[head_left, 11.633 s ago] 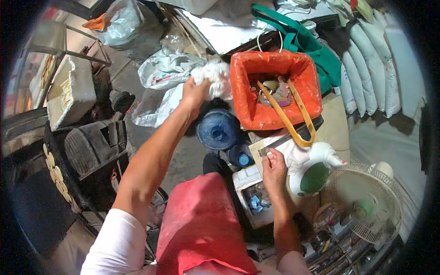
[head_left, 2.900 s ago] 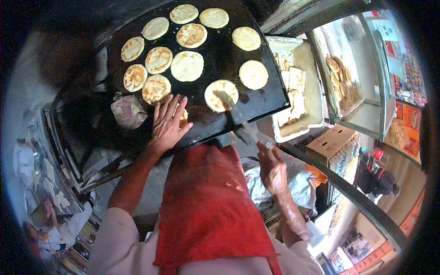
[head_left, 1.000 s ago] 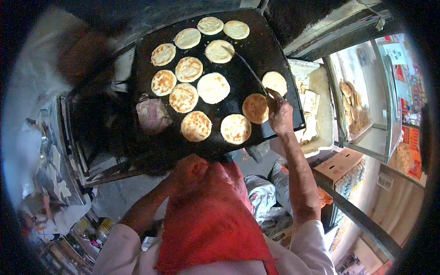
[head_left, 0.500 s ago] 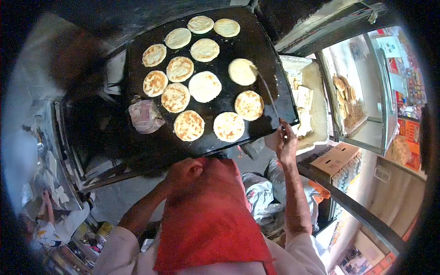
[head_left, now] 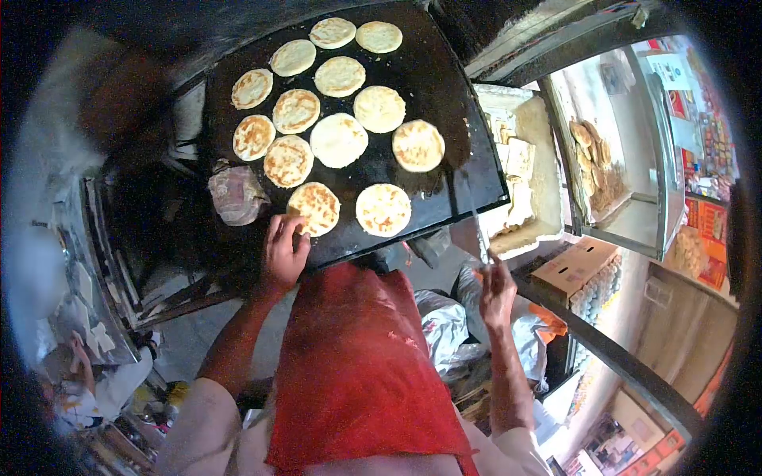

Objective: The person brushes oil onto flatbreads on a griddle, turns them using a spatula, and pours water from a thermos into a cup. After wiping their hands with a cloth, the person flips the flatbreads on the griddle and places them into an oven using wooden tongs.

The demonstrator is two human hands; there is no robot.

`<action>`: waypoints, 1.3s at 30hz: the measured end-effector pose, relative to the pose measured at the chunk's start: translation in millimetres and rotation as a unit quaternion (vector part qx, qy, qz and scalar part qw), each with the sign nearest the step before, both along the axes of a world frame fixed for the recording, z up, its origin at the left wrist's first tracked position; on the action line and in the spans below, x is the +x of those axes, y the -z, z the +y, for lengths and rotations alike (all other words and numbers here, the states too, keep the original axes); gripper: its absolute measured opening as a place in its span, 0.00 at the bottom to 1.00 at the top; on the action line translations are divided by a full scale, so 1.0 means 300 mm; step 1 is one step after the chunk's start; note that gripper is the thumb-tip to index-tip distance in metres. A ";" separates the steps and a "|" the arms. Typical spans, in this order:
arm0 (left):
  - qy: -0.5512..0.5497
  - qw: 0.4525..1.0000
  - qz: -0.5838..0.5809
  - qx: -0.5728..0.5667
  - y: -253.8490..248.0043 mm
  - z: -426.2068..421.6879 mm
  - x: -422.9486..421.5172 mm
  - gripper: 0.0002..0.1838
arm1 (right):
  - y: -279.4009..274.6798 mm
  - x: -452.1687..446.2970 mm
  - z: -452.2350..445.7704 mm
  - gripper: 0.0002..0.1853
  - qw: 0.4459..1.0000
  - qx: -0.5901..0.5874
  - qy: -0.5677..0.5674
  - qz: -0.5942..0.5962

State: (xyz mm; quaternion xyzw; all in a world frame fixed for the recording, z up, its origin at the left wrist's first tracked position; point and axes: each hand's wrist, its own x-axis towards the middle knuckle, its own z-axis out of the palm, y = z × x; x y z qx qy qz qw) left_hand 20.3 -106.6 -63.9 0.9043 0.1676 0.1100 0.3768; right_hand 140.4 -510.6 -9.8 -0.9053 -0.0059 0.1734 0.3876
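Observation:
Several round flatbreads, some pale and some browned, lie on the black griddle. My left hand is at the griddle's front edge, its fingertips at the lower left rim of a browned flatbread; whether they pinch it is not clear. Right of that one lies another browned flatbread. My right hand is closed around the handle of a thin spatula, just off the griddle's right front corner. A crumpled cloth bundle sits left of the flatbreads.
Right of the griddle stands a white foam box with flat pieces inside. Beyond it is a glass case of breads. A cardboard box and plastic bags are lower right. Another person is at the far left.
My left hand has moved from the apron up to the front flatbread. My right hand has drawn the spatula back off the griddle. Two flatbreads on the right have shifted up and left.

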 end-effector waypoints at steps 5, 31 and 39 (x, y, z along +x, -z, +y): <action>-0.027 0.999 0.023 -0.014 0.022 0.031 -0.023 0.18 | -0.071 -0.083 -0.071 0.15 0.996 0.050 -0.068 0.042; -0.073 0.976 0.043 -0.198 -0.104 0.531 0.065 0.16 | 0.067 0.728 0.737 0.17 0.937 -0.114 -0.192 -0.269; 0.069 0.993 0.023 -0.095 0.009 0.737 0.505 0.27 | 0.047 0.756 0.775 0.18 0.945 -0.233 -0.165 -0.159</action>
